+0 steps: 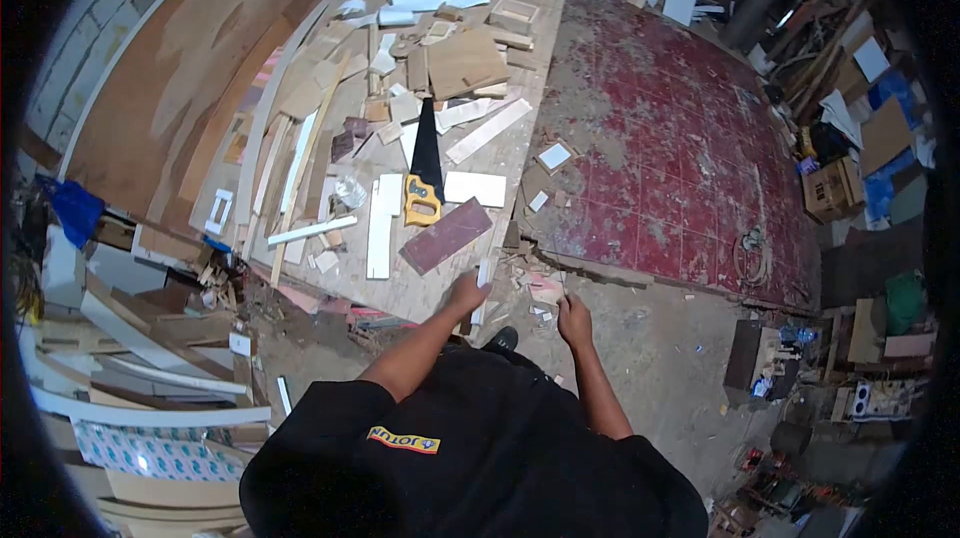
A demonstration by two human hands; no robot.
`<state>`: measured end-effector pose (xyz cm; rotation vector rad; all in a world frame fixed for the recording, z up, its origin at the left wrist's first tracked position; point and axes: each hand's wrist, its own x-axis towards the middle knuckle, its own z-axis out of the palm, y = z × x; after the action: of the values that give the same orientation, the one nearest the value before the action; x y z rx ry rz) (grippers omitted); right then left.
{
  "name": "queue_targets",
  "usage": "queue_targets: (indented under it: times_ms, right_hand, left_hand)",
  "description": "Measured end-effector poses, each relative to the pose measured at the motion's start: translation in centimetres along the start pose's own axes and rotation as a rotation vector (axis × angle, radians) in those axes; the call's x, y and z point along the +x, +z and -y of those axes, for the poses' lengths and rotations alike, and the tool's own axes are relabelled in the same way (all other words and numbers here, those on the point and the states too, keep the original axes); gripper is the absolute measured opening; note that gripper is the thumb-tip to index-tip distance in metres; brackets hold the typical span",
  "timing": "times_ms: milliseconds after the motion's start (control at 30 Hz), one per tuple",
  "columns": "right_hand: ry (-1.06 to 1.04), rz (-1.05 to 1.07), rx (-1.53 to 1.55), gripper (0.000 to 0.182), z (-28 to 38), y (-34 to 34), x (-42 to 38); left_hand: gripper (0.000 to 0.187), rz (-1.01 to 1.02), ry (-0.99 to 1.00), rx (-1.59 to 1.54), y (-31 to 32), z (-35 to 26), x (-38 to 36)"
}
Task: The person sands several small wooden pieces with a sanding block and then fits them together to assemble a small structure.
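At the near right corner of the workbench, my left hand (467, 294) is closed on a narrow white strip (484, 276) that runs along the bench edge. My right hand (574, 322) is off to the right over the floor, fingers curled; something thin may stick up from it, too small to name. Just beyond my left hand lies a dark reddish-brown board (446, 236). A handsaw (425, 173) with a yellow handle rests on the bench, blade pointing away. White boards (379, 238) lie beside it.
Wood offcuts (466, 64) and white scraps pile up on the far part of the workbench (535, 58). Red tiled flooring (670, 138) with a raised broken edge is on the right. Boxes (832, 190) and clutter line the right wall. Curved panels (150, 410) are stacked at left.
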<state>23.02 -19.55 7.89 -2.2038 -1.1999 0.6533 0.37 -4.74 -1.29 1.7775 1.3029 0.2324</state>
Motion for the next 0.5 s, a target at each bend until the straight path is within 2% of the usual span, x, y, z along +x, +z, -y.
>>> queue_targets:
  times_ms: [33, 100, 133, 167, 233, 300, 400, 500]
  right_hand:
    - [-0.006, 0.014, 0.001, 0.026, 1.7, -0.2, 0.3]
    - [-0.255, 0.012, -0.057, 0.024, 4.2, -0.3, 1.2]
    - [-0.317, 0.091, -0.06, 0.023, 5.6, -0.7, 1.6]
    - [-0.38, 0.169, -0.062, 0.021, 7.1, -1.0, 1.9]
    - [-0.442, 0.18, -0.075, 0.022, 9.4, -0.9, 2.8]
    - [-0.48, 0.344, -0.201, 0.025, 10.5, -0.8, 4.1]
    - [-0.537, 0.318, -0.247, 0.031, 11.4, -0.6, 5.7]
    - [-0.56, 0.325, -0.25, 0.036, 12.6, -0.9, 6.3]
  left_hand:
    - [0.045, -0.007, -0.013, -0.001, -0.8, -0.2, 0.2]
    - [0.03, 0.102, -0.124, -0.487, -3.2, -2.2, -0.1]
    - [0.029, 0.146, -0.067, -0.618, -4.3, -3.2, -0.5]
    - [0.029, 0.131, -0.069, -0.619, -5.4, -4.5, -1.1]
    - [0.028, 0.157, -0.185, -0.894, -7.4, -7.6, -2.9]
    - [0.027, 0.164, -0.218, -0.912, -8.8, -9.2, -4.4]
    - [0.024, 0.184, -0.165, -0.815, -9.9, -9.6, -4.6]
    - [0.028, 0.186, -0.158, -0.755, -10.4, -9.8, -4.8]
